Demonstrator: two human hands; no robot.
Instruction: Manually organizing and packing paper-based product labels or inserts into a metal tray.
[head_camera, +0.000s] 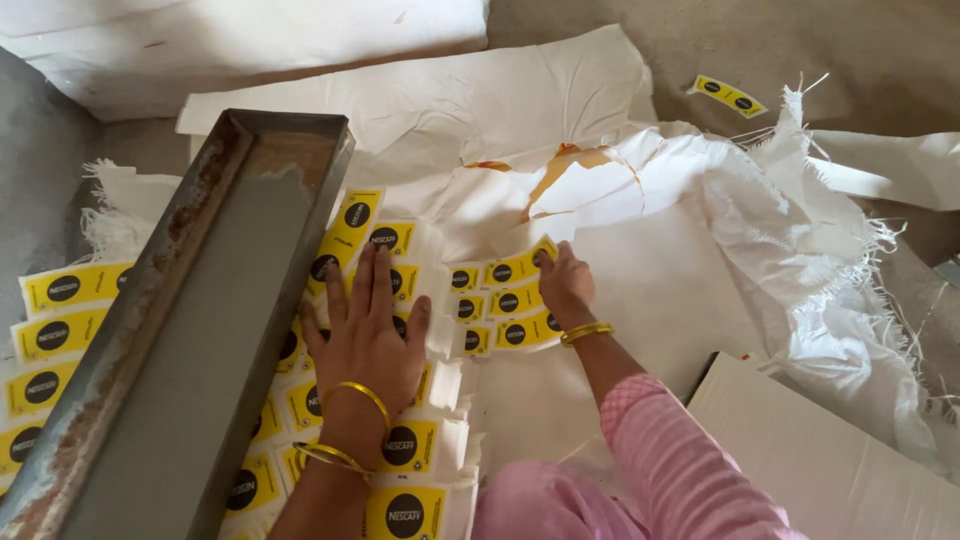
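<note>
My left hand (367, 335) lies flat, fingers spread, pressing on a stack of yellow label sheets with black ovals (400, 445). My right hand (565, 285) rests with its fingers curled on a smaller sheet of the same yellow labels (505, 300), which lies on white woven sacking (680, 260). Both wrists wear gold bangles, and the right arm has a pink sleeve.
A long rusty grey metal channel (200, 320) lies diagonally across more yellow label sheets (55, 330) at the left. White cardboard (830, 460) sits at the lower right. One loose label strip (730, 97) lies on the concrete floor at the far right.
</note>
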